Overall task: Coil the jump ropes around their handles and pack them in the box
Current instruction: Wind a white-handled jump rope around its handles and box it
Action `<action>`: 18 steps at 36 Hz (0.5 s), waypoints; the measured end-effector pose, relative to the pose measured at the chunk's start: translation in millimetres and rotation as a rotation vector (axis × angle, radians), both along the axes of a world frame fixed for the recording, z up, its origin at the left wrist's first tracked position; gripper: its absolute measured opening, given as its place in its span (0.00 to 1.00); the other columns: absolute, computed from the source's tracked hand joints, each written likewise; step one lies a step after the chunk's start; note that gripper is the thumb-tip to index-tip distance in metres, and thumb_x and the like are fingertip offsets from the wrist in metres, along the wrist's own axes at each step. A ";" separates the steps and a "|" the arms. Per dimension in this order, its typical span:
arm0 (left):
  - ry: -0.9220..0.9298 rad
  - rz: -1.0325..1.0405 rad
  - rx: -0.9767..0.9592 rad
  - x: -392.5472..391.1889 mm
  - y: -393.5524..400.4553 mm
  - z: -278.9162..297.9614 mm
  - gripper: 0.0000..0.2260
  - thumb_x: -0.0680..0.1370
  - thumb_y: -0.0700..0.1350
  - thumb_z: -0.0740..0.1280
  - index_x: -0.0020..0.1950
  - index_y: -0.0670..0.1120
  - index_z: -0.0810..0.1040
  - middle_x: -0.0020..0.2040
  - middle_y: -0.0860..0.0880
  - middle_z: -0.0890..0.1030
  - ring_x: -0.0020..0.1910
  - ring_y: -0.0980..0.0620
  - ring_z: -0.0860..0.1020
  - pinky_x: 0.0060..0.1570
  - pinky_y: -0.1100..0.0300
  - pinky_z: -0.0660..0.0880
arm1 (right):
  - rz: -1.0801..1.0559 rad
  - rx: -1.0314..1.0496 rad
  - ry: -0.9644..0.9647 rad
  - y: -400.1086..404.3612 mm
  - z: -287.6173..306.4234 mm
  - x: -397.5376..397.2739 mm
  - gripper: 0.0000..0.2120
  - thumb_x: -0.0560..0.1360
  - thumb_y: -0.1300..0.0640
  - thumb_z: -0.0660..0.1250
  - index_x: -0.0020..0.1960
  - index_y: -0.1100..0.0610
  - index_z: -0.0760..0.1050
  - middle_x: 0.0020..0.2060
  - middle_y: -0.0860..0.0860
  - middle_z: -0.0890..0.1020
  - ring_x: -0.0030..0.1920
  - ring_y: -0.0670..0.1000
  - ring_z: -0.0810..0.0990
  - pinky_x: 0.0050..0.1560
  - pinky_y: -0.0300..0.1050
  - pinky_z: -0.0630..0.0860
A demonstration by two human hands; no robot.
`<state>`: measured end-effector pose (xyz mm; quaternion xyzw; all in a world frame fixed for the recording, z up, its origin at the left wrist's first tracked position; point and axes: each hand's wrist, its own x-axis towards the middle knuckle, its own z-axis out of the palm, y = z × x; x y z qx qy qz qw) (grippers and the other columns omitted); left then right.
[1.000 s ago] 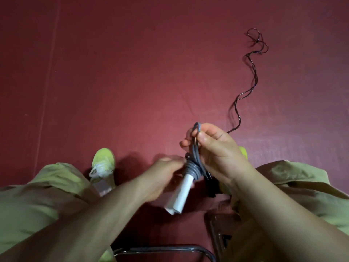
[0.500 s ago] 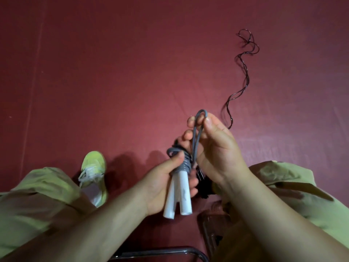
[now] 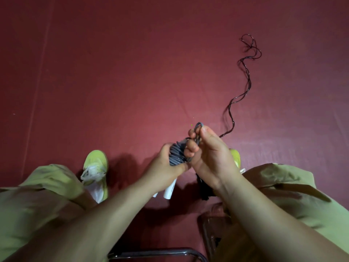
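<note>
Bare forearms; olive-green trousers (image 3: 47, 188); lime sneakers (image 3: 96, 167) (white laces)

White plastic handles (image 3: 170, 191) mostly hidden behind left hand (image 3: 164, 167), only lower ends show. Dark tassel-like object (image 3: 203, 190) under right hand (image 3: 211, 159), too dark to tell. Right yellow-green shoe (image 3: 236, 156) mostly covered by that hand. Chrome metal tube (image 3: 160, 252) and dark clear-walled box (image 3: 209, 229) cut by arms and bottom edge.
</note>
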<state>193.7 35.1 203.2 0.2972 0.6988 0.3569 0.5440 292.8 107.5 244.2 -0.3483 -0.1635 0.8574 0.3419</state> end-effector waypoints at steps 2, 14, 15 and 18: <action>0.008 -0.072 0.004 3.1 -2.7 1.9 0.17 0.72 0.47 0.74 0.50 0.60 0.68 0.48 0.59 0.79 0.48 0.56 0.78 0.53 0.56 0.74 | 0.001 -0.036 0.040 -0.9 0.5 -2.2 0.07 0.73 0.59 0.59 0.38 0.57 0.72 0.34 0.51 0.73 0.26 0.45 0.67 0.27 0.37 0.67; -0.770 0.145 0.041 -5.6 4.2 26.1 0.21 0.72 0.39 0.62 0.65 0.39 0.70 0.57 0.41 0.77 0.57 0.45 0.75 0.65 0.44 0.68 | -0.006 -0.053 0.204 18.9 14.8 6.7 0.06 0.74 0.57 0.62 0.39 0.57 0.74 0.33 0.50 0.71 0.27 0.46 0.67 0.29 0.36 0.67; -0.801 0.145 0.044 -8.0 5.3 28.8 0.20 0.75 0.40 0.60 0.67 0.37 0.69 0.58 0.39 0.77 0.58 0.44 0.75 0.62 0.46 0.71 | 0.003 -0.050 0.234 20.4 15.4 8.7 0.05 0.73 0.57 0.64 0.39 0.57 0.74 0.34 0.50 0.72 0.27 0.46 0.68 0.29 0.37 0.68; -0.829 0.174 0.009 -12.2 4.4 31.8 0.13 0.80 0.41 0.57 0.63 0.39 0.71 0.57 0.36 0.76 0.56 0.38 0.75 0.47 0.49 0.79 | 0.051 -0.039 0.299 20.9 15.9 11.0 0.04 0.72 0.57 0.67 0.41 0.58 0.75 0.35 0.51 0.73 0.28 0.46 0.70 0.30 0.38 0.70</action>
